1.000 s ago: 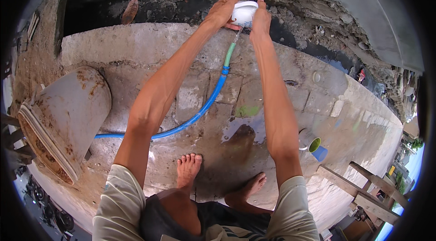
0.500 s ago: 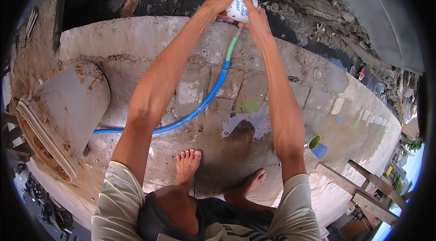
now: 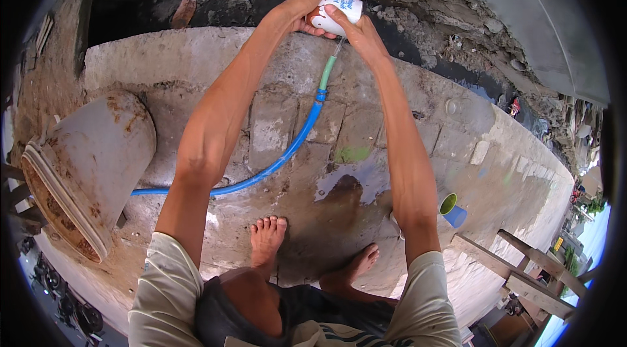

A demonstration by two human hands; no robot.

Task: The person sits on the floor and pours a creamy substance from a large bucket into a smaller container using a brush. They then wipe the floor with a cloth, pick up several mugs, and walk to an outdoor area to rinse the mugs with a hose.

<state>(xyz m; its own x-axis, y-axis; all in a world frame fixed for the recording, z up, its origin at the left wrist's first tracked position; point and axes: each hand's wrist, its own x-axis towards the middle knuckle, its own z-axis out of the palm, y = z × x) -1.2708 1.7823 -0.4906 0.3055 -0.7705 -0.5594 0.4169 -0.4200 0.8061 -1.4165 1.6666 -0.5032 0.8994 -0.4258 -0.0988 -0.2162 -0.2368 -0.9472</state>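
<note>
Over the far edge of the concrete, both my hands grip a white cylindrical container (image 3: 341, 14) printed with blue lettering and brown drips, tipped on its side. My left hand (image 3: 309, 12) wraps the container's left end, fingers curled underneath. On its near right side my right hand (image 3: 363, 34) presses, thumb across the top. Just below, a blue hose (image 3: 292, 149) ends in a green piece (image 3: 328, 72), with clear water coming from its tip close under the container. Whether the water enters the container cannot be seen.
A dark ditch (image 3: 241, 7) runs beyond the concrete edge. At left a large rusty-stained white bucket (image 3: 108, 144) lies on its side. A puddle (image 3: 349, 183) spreads before my bare feet. At right are a blue cup (image 3: 454, 213) and wooden bars (image 3: 516, 268).
Both hands have shifted slightly left with the container, and it has turned so its print lies differently. My right thumb now rests across it. The hose stays on the ground.
</note>
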